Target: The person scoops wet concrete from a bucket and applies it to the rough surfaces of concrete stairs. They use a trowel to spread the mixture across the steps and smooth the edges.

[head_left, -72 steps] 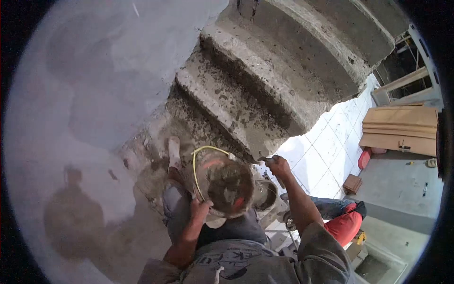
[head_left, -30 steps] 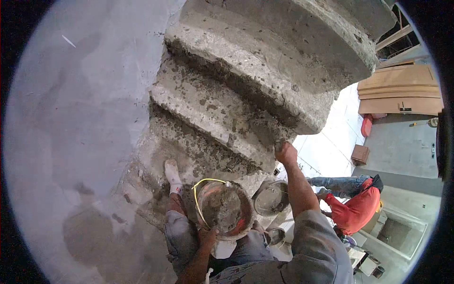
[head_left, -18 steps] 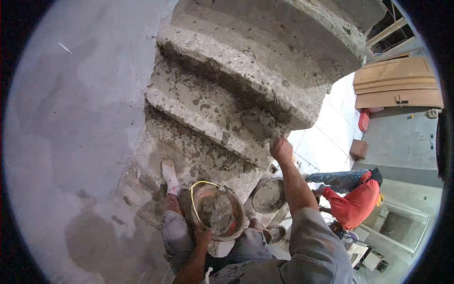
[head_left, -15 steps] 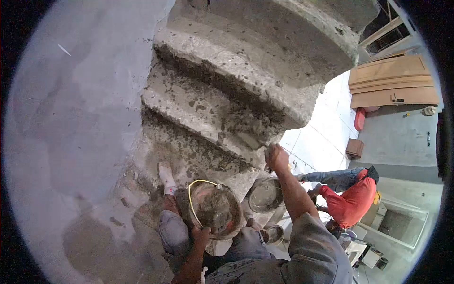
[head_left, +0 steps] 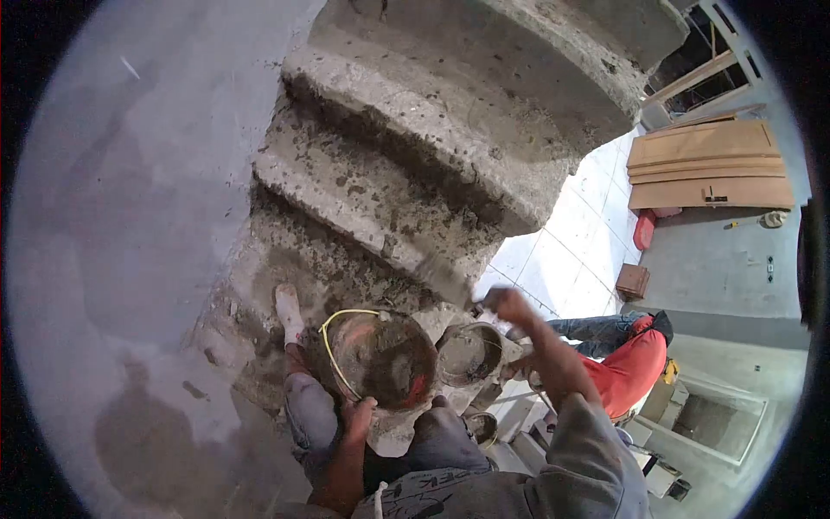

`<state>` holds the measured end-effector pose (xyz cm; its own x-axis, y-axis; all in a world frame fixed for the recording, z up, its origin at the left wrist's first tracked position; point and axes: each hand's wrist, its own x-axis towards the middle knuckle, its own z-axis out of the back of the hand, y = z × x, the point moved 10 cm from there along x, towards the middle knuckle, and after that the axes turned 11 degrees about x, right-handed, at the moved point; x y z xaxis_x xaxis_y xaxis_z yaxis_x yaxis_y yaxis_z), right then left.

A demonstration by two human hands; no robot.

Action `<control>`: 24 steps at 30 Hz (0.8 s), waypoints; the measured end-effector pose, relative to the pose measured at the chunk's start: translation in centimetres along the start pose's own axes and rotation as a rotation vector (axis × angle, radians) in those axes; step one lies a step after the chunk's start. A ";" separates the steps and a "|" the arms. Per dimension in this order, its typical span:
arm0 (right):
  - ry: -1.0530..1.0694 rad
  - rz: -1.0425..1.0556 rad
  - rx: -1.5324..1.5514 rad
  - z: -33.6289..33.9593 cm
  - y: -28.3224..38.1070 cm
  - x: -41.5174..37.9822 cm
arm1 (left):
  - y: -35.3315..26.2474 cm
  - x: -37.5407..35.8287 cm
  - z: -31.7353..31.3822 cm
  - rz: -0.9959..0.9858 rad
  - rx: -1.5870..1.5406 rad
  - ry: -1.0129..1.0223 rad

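Note:
My right hand (head_left: 505,304) is closed round the handle of a trowel, slightly smeared by motion. The trowel's blade (head_left: 447,282) lies against the right end of a rough concrete step (head_left: 372,227). Between my legs is a bucket (head_left: 426,353) of wet grey mortar, its yellow handle (head_left: 326,339) tipped to the left side. My left hand (head_left: 357,415) grips this bucket at its near rim, close to the lower end of the handle.
A second bucket (head_left: 494,356) stands right of the first, with a smaller pail (head_left: 481,424) nearer me. A co-worker in a red shirt (head_left: 631,368) bends over at the right. Wooden panels (head_left: 705,160) lean beyond the white tiles (head_left: 566,246). A grey wall (head_left: 164,208) borders the stairs.
My right hand and the trowel have moved down along the step's right end. My left hand stays at the bucket rim. The co-worker has shifted and reaches toward the second bucket; the view has tilted slightly.

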<state>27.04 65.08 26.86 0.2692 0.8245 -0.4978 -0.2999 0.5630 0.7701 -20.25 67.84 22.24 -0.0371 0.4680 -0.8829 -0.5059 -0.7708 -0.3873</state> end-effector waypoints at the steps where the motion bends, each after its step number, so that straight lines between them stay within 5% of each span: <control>1: -0.120 -0.249 0.249 3.5 2.6 -0.6 | -0.5 -0.7 0.2 0.013 -0.006 -0.010; 2: -0.224 -0.194 0.276 6.8 1.6 0.4 | -1.7 -1.6 0.3 0.054 0.187 0.026; 3: -0.243 -0.199 0.177 9.8 7.9 -0.9 | -2.2 -2.0 0.2 0.093 0.375 0.065; 8: -0.399 -0.216 -0.003 17.5 21.0 -9.9 | 5.0 4.6 -1.2 -0.144 0.163 -0.054; 11: -0.339 -0.155 -0.029 16.9 18.3 -10.1 | -0.1 1.9 -1.7 -0.117 0.212 -0.058; 16: -0.199 -0.158 -0.130 7.0 8.3 -4.2 | 1.6 1.0 -0.8 0.024 0.300 -0.015; 22: -0.237 -0.149 -0.279 0.5 2.1 3.5 | -0.3 1.3 0.2 -0.134 0.229 -0.054; 24: -0.313 -0.034 -0.236 1.6 1.3 6.2 | 4.0 3.4 0.9 0.072 0.382 -0.028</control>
<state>29.79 70.78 25.40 0.5375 0.7681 -0.3480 -0.4782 0.6175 0.6245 -23.22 66.71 17.96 -0.1049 0.4340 -0.8948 -0.7853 -0.5882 -0.1933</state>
